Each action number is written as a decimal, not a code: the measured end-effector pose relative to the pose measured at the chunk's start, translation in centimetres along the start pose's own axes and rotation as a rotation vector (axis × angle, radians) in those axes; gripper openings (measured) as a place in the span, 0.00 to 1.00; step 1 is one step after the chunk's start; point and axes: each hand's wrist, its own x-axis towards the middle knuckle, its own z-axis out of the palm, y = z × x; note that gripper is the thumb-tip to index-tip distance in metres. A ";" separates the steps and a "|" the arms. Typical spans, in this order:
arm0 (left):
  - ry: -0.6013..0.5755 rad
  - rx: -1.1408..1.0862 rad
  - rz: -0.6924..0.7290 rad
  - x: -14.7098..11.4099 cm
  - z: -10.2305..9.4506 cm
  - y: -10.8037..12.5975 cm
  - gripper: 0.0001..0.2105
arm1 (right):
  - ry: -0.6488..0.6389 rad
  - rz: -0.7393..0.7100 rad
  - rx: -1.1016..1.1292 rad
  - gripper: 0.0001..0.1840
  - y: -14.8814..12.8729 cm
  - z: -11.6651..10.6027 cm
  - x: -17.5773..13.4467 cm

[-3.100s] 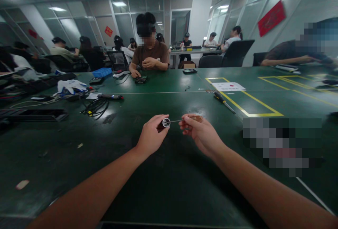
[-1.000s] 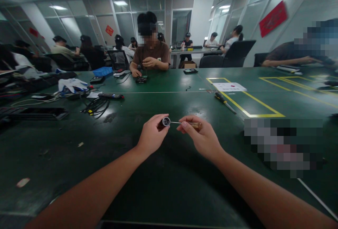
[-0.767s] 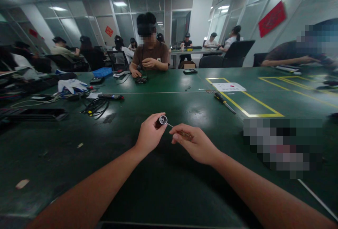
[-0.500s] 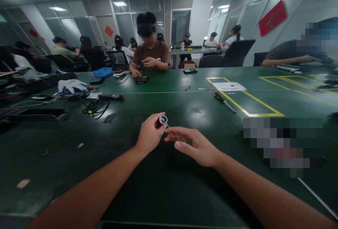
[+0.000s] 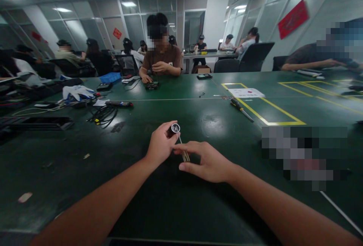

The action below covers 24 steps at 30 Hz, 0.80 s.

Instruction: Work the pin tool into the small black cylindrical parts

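My left hand [image 5: 161,143] is closed around a dark cylinder [image 5: 174,128], its silver-rimmed round end turned up toward me. Some fittings show inside the rim, too small to make out. From that end a thin metal shaft [image 5: 180,137] slants down to a brass-coloured, ridged handle [image 5: 186,156]. My right hand [image 5: 205,162] has this slim screwdriver-like tool between its fingers and thumb, the forefinger stretched along its upper part. The shaft's tip lies at or inside the cylinder's rim; its exact seat cannot be seen.
A yellow-and-black screwdriver [image 5: 241,109] lies to the right beside yellow tape and a white sheet [image 5: 246,92]. To the left are black cables [image 5: 103,114], a pen-shaped tool [image 5: 119,103] and white gloves [image 5: 77,92]. Across the green table a person [image 5: 161,55] works.
The brass-coloured handle has swung down and toward the left in my right hand, which has dropped slightly. More of the shaft shows now. My left hand and the cylinder have stayed put.
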 end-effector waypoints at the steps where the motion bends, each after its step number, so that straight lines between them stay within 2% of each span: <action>1: -0.004 0.001 0.009 0.0 0.0 0.1 0.20 | 0.002 -0.006 -0.007 0.24 0.0 0.0 0.0; 6: -0.002 0.020 0.035 -0.1 0.1 0.1 0.19 | -0.003 0.009 0.037 0.20 -0.2 -0.4 -0.1; 17: -0.021 0.007 0.064 -0.2 0.1 0.2 0.19 | 0.042 0.052 0.167 0.21 -0.1 -0.3 -0.4; 24: -0.036 0.048 0.115 -0.1 -0.2 0.7 0.19 | 0.116 0.123 0.504 0.20 0.0 -0.2 -0.2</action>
